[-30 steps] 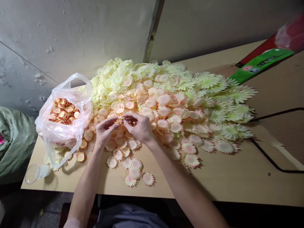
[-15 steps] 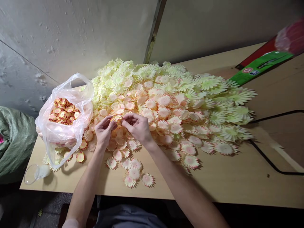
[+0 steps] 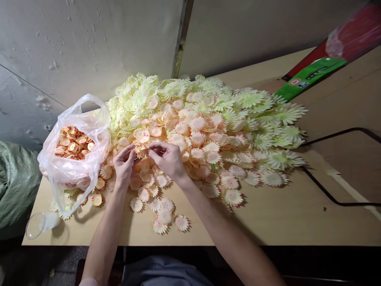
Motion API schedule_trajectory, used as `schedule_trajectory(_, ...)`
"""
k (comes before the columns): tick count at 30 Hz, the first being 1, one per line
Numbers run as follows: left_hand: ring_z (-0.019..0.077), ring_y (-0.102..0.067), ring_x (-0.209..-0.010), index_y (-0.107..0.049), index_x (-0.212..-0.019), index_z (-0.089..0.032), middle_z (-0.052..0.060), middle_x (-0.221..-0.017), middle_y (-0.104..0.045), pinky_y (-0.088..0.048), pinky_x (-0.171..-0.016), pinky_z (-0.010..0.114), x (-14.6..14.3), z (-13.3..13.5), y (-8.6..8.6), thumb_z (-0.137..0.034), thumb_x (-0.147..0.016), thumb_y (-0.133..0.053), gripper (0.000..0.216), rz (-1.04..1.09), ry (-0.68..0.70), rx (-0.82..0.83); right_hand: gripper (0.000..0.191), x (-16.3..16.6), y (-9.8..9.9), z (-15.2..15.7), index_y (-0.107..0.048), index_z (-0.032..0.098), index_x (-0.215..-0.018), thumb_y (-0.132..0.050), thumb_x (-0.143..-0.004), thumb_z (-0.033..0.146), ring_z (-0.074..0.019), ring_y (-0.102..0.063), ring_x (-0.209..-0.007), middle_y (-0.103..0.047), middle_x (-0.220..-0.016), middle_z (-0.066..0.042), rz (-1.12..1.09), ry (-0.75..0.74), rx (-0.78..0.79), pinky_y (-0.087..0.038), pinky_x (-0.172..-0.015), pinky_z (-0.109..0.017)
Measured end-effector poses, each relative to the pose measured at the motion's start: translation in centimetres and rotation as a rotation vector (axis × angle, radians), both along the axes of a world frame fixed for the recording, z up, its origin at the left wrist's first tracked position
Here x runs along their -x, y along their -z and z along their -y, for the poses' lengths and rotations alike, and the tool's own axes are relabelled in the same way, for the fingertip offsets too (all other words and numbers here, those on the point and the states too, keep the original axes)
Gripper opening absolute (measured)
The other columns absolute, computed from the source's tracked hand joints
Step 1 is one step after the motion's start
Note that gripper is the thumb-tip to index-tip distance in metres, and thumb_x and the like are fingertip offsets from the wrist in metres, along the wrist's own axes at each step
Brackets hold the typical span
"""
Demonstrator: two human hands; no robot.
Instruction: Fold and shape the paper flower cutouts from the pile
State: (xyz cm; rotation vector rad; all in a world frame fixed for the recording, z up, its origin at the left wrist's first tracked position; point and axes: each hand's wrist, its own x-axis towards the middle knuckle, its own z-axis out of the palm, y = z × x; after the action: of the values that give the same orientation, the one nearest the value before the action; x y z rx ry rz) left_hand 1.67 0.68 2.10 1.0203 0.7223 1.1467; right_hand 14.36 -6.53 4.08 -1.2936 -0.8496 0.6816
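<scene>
A large heap of pale yellow and pink daisy-shaped flower pieces (image 3: 205,127) covers the middle of a wooden table (image 3: 282,214). My left hand (image 3: 123,163) and my right hand (image 3: 166,159) meet at the heap's near left edge. The fingertips of both pinch one small flower piece (image 3: 140,150) between them. A clear plastic bag (image 3: 71,159) with several red and yellow flower centres (image 3: 73,141) stands just left of my left hand. Loose pink-centred flowers (image 3: 160,214) lie on the table below my hands.
A green and red package (image 3: 321,67) lies at the table's far right. A black cable (image 3: 336,167) curves across the right side. A small clear cup (image 3: 37,224) lies at the front left corner. A green sack (image 3: 14,186) sits left of the table. A grey wall stands behind.
My left fingers have curled in closer to the right fingertips around the small flower piece. The view has shifted slightly, so everything sits a little further left.
</scene>
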Motion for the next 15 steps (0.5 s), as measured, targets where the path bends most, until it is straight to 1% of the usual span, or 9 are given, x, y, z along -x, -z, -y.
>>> schedule_trajectory(3, 0.0030, -0.055, -0.048, -0.076, -0.084, -0.020, -0.003, -0.065, -0.068, -0.055, -0.058, 0.019, -0.4, 0.4, -0.3, -0.033, -0.059, -0.086, 0.029, 0.015, -0.012, -0.016, 0.013, -0.3, -0.1, 0.3, -0.071, 0.016, -0.084, -0.061, -0.077, 0.022, -0.0156, -0.062, -0.064, -0.070, -0.075, -0.005, 0.276, 0.097, -0.056, -0.049, -0.063, -0.028)
schedule_trajectory(6, 0.0054, -0.060, -0.052, -0.076, -0.082, -0.020, -0.001, -0.069, -0.071, -0.056, -0.060, 0.021, -0.7, 0.8, -0.6, -0.033, -0.058, -0.087, 0.029, 0.020, -0.020, -0.023, 0.013, -0.5, -0.3, 0.5, -0.070, 0.017, -0.085, -0.059, -0.079, 0.020, -0.0154, -0.060, -0.062, -0.071, -0.077, -0.005, 0.437, 0.164, -0.085, -0.049, -0.063, -0.028)
schedule_trajectory(11, 0.0076, -0.064, -0.058, -0.076, -0.082, -0.019, 0.001, -0.075, -0.074, -0.057, -0.063, 0.023, -1.1, 1.4, -0.8, -0.032, -0.058, -0.087, 0.030, 0.010, -0.025, -0.027, 0.012, -0.5, -0.5, 0.5, -0.069, 0.018, -0.084, -0.058, -0.081, 0.019, -0.0158, -0.058, -0.061, -0.071, -0.076, -0.004, 0.520, 0.240, -0.101, -0.049, -0.063, -0.030)
schedule_trajectory(13, 0.0075, -0.064, -0.058, -0.076, -0.082, -0.020, 0.001, -0.074, -0.074, -0.058, -0.064, 0.023, -1.2, 1.6, -0.8, -0.031, -0.057, -0.087, 0.029, 0.031, -0.042, -0.028, 0.012, -0.3, -0.4, 0.4, -0.069, 0.018, -0.085, -0.057, -0.081, 0.019, -0.0168, -0.060, -0.064, -0.071, -0.079, -0.005, 0.505, 0.265, -0.112, -0.050, -0.065, -0.031)
schedule_trajectory(15, 0.0077, -0.065, -0.060, -0.076, -0.082, -0.020, 0.001, -0.073, -0.073, -0.058, -0.066, 0.023, -1.4, 1.7, -0.7, -0.031, -0.057, -0.087, 0.029, 0.056, -0.076, -0.028, 0.012, 0.1, -0.3, 0.4, -0.068, 0.018, -0.086, -0.057, -0.082, 0.020, -0.0175, -0.062, -0.068, -0.072, -0.081, -0.006, 0.442, 0.277, -0.121, -0.051, -0.066, -0.031)
